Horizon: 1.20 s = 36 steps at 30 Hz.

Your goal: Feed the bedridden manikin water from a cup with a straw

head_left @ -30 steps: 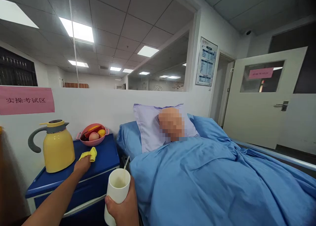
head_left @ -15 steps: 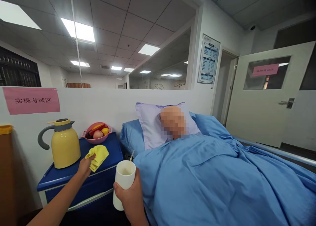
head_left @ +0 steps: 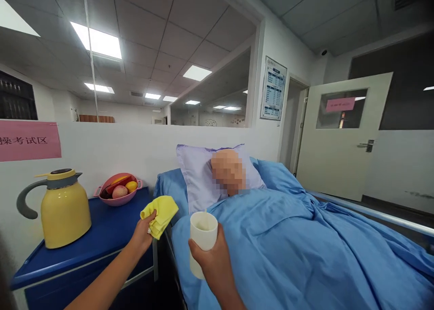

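My left hand is closed on a folded yellow cloth, held between the bedside cabinet and the bed. My right hand wraps round a white cup, held upright above the near edge of the bed. Something thin and pale, perhaps a straw or a spoon handle, shows at the cup's rim; its lower part is hidden. Beyond both hands, a figure's head, blurred out, rests on a lilac pillow. A blue quilt covers the body.
On the blue bedside cabinet stand a yellow thermos jug and a pink basket of fruit. A bed rail runs along the far right side. Behind it stands an open door.
Both hands have moved right, bringing the cloth off the cabinet top and the cup over the bed. The view has turned a little to the right and come closer to the bed.
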### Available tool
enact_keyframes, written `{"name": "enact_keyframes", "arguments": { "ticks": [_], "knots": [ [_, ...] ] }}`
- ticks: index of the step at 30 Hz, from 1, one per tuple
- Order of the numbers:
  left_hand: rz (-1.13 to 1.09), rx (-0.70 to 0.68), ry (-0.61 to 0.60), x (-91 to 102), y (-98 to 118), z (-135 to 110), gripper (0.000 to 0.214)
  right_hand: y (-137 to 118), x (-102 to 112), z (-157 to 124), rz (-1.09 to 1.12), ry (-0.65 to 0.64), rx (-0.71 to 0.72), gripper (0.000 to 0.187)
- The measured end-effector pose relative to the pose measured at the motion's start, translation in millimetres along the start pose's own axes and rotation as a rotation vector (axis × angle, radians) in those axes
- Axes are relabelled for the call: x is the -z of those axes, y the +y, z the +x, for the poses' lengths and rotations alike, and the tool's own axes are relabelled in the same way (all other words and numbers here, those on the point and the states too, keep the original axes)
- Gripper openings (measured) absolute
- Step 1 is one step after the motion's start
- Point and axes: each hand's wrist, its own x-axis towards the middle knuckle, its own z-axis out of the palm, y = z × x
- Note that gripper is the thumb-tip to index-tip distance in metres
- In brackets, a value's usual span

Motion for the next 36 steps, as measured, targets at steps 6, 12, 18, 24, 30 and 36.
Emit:
{"name": "enact_keyframes", "arguments": {
  "ticks": [6, 12, 18, 24, 30, 36],
  "knots": [
    [-0.104, 0.097, -0.160, -88.2, -34, -7, 0.019, -11, 68, 43, -0.153, 0.117, 0.051, 0.048],
    [-0.216, 0.261, -0.157, -156.9, -69, -29, 0.017, 10, 112, 88, -0.202, 0.189, 0.042, 0.047],
    [-0.298, 0.293, -0.186, -200.1, -99, -32, 0.024, 48, 129, 124, -0.205, 0.183, -0.002, 0.047],
    [-0.403, 0.337, -0.065, -223.4, -122, -24, 0.029, 73, 140, 156, -0.233, 0.209, -0.022, 0.045],
    [-0.492, 0.382, 0.000, -232.9, -137, -16, 0.033, 101, 141, 186, -0.239, 0.151, -0.002, 0.046],
    [-0.515, 0.454, 0.037, -228.2, -158, -14, 0.036, 124, 141, 190, -0.203, 0.148, -0.031, 0.049]
  ]
}}
